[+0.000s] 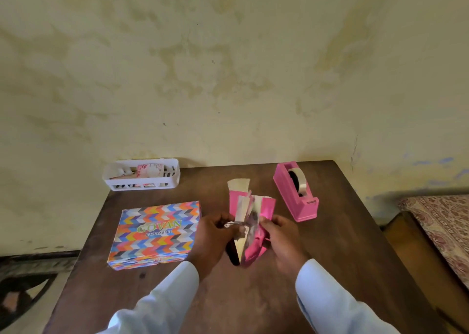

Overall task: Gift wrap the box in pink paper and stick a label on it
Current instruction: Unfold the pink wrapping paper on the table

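Nearest you, over the middle of the table (228,298), both your hands are closed on the folded pink paper (265,208). Your left hand (215,234) pinches its pale, shiny reverse side, and your right hand (281,237) curls round the pink side. The bundle hangs between them just above the wood, with several loose flaps standing up toward the far edge.

The paper looks thin and very light, floppy where it is not folded, and quick to crease or tear. The glossy face may slip under your fingertips. I would take it by two corners of one edge and open it gently rather than tug at the middle.

The box (157,234) lies flat near the left edge, just beside your left hand and not touching the paper. It is a chevron-patterned carton marked for sunglasses. It looks stiff and probably light, so its long sides should give you a firm hold when you lift it onto the sheet.

Farther off, the pink tape dispenser (295,196) stands toward the far right corner with its cutter end facing you. At the far left corner a white slotted basket (142,175) overhangs the edge. It holds small floral items that may be the labels, though I cannot tell for sure.
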A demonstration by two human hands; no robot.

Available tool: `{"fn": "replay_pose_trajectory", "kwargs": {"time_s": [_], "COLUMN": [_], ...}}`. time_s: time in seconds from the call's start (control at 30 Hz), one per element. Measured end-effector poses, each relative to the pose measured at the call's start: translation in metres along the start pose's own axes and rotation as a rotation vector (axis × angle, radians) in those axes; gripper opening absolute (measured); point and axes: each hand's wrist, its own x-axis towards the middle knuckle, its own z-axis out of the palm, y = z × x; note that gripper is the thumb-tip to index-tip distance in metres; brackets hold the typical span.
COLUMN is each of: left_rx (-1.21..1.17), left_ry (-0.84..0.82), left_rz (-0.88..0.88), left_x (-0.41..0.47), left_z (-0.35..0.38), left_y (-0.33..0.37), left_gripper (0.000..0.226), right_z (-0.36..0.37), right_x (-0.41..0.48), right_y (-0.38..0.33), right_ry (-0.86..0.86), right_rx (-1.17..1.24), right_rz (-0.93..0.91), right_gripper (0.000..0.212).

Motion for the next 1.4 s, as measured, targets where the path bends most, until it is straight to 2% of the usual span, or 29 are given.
{"fn": "replay_pose_trajectory", "kwargs": {"time_s": [0.07, 0.13, 0.2, 0.27, 0.33, 0.37, 0.43, 0.5, 0.57, 0.63, 0.73, 0.8, 1.07, 1.2, 1.27, 1.3, 1.33, 1.4], "left_rx": [-0.048, -0.127, -0.213, -0.279, -0.225, -0.189, -0.156, -0.135, -0.133, -0.121, -0.033, -0.046, 0.01, -0.026, -0.069, -0.077, -0.091, -0.123], "left_ry": [0.065, 0.13, 0.182, 0.219, 0.261, 0.271, 0.255, 0.202, 0.147, 0.091, 0.011, -0.02, -0.215, -0.218, -0.179, -0.154, -0.124, -0.078], "left_rz": [-0.01, -0.075, -0.143, -0.2, -0.23, -0.23, -0.206, -0.171, -0.164, -0.17, -0.14, -0.127, -0.068, -0.113, -0.129, -0.128, -0.127, -0.112], "left_x": [0.003, 0.006, 0.009, 0.012, 0.015, 0.015, 0.016, 0.015, 0.016, 0.017, 0.02, 0.019, 0.016, 0.019, 0.02, 0.021, 0.021, 0.021], "left_z": [-0.008, -0.017, -0.022, -0.024, -0.024, -0.023, -0.023, -0.022, -0.02, -0.018, -0.015, -0.014, -0.022, -0.022, -0.027, -0.031, -0.036, -0.044], "left_y": [0.0, -0.004, -0.009, -0.015, -0.02, -0.023, -0.024, -0.022, -0.019, -0.018, -0.015, -0.009, 0.008, 0.01, 0.007, 0.004, 0.003, -0.002], "left_gripper": [0.011, 0.017, 0.019, 0.017, 0.012, 0.011, 0.019, 0.023, 0.021, 0.021, 0.025, 0.025, 0.014, 0.019, 0.038, 0.054, 0.059, 0.039], "right_z": [-0.019, -0.037, -0.052, -0.063, -0.076, -0.082, -0.091, -0.088, -0.075, -0.052, -0.011, 0.006, 0.008, 0.001, -0.007, -0.012, -0.018, -0.031], "right_x": [-0.005, -0.007, -0.012, -0.021, -0.03, -0.035, -0.037, -0.037, -0.03, -0.013, 0.008, 0.014, 0.023, 0.021, 0.02, 0.02, 0.021, 0.018], "right_y": [0.007, 0.024, 0.048, 0.076, 0.102, 0.108, 0.103, 0.077, 0.05, 0.03, -0.004, -0.017, -0.026, -0.019, -0.014, -0.011, -0.009, -0.008], "right_ry": [0.013, 0.054, 0.149, 0.156, 0.157, 0.207, 0.37, 0.364, 0.267, 0.163, -0.051, -0.138, -0.279, -0.286, -0.209, -0.128, -0.024, 0.207], "right_rx": [0.051, 0.06, 0.107, 0.169, 0.075, -0.064, -0.329, -0.545, -0.763, -0.869, -0.997, -1.063, -1.008, -0.873, -0.75, -0.694, -0.637, -0.511], "right_rz": [0.0, 0.037, 0.123, 0.249, 0.312, 0.307, 0.171, -0.063, -0.403, -0.696, -0.918, -0.98, -0.916, -0.779, -0.706, -0.667, -0.623, -0.499], "right_gripper": [0.012, 0.009, 0.007, 0.01, 0.015, 0.017, 0.03, 0.039, 0.038, 0.049, 0.071, 0.067, 0.013, 0.014, 0.016, 0.017, 0.015, 0.01]}}
